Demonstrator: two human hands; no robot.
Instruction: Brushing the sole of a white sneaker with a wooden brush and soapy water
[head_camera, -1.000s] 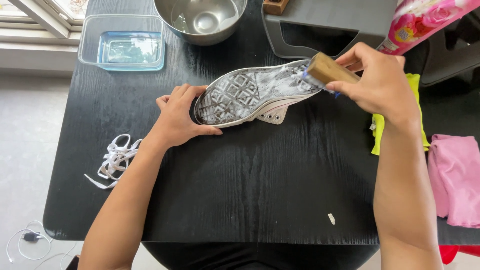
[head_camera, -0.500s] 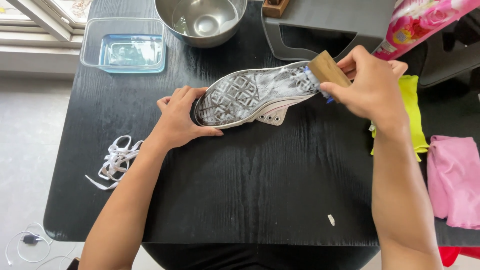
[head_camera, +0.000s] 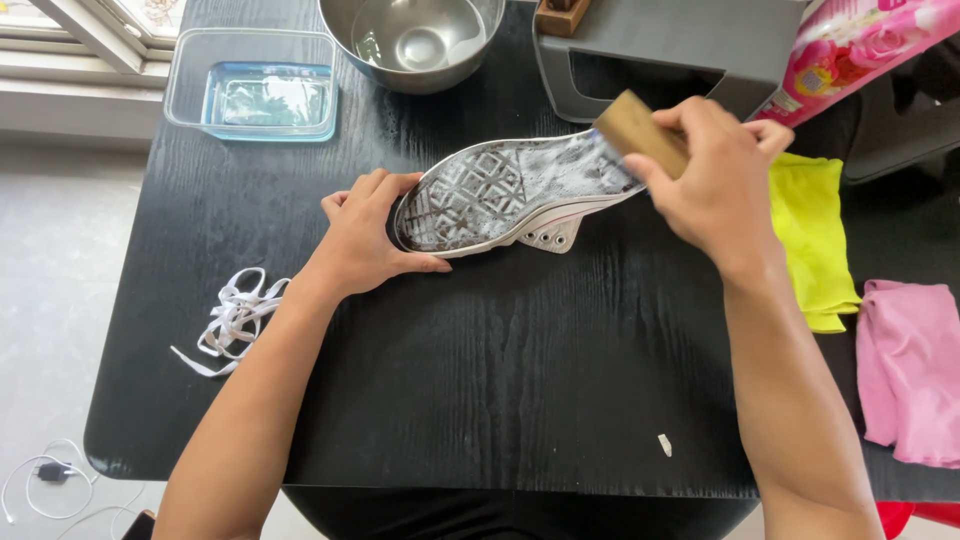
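Left arm: your bare forearm rises from the lower left of the view and slants up and to the right, wrist straight.
Left hand: palm down, fingers curled and close together, thumb stretched out to the right along the tabletop; your hand is cupped around what it steadies.
Right arm: your bare forearm rises from the lower right edge, climbing up and slightly left, wrist bent a little inward.
Right hand: back of the hand toward the camera, fingers wrapped in a firm closed grasp, knuckles uppermost.
Relation: your hands are apart, the right one higher in the view than the left.
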